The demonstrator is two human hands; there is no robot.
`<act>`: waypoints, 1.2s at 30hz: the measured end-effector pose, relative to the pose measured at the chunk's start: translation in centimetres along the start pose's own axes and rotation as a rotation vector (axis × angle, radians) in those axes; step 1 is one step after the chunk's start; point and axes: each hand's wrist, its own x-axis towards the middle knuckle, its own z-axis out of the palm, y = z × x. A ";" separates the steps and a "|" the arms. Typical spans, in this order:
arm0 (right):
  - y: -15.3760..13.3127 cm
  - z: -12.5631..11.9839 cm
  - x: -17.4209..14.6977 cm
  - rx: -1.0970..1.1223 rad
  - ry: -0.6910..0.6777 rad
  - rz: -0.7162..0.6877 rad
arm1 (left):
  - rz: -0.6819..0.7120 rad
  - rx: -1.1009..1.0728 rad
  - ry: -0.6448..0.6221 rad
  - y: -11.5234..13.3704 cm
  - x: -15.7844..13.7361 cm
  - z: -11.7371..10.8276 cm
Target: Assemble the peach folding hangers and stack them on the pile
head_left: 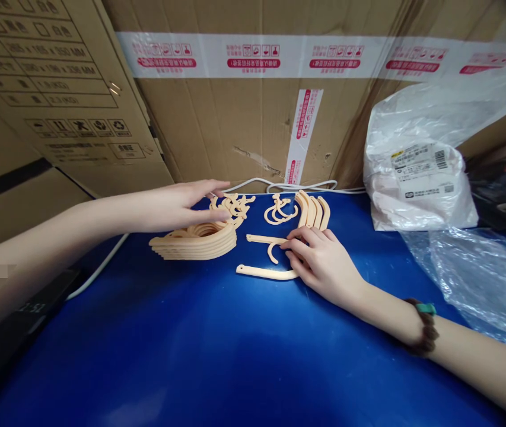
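Observation:
My left hand [190, 204] reaches with fingers stretched out over a pile of cream hanger hooks [237, 206]. Below its palm lies a stack of curved cream hanger arms [194, 246]. My right hand [324, 258] has its fingers curled down around the stem end of a single hook [272, 254]; part of that hook is hidden by the fingertips. One hanger arm [264, 238] lies just behind this hook and another arm [261, 272] in front, both running under or beside my right fingers. Beyond them are a few loose hooks [279, 213] and a row of upright-lying arms [312, 210].
A blue table surface [217, 356] lies beneath everything. Cardboard boxes [235, 118] stand along the back and left. A white plastic bag [417, 172] and clear plastic wrap [479, 279] lie at the right. A white cable [101, 267] and a dark device [25, 320] are at left.

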 end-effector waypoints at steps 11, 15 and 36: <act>-1.0 -0.8 0.1 0.051 0.046 -0.380 | -0.281 0.318 -0.015 0.7 7.0 -0.7; -0.9 -0.6 0.2 0.064 -0.021 -0.413 | -0.346 0.332 -0.081 1.1 8.9 -0.1; -1.2 -0.9 0.1 0.268 -0.155 -0.370 | -0.479 -0.020 -0.218 1.3 10.4 0.9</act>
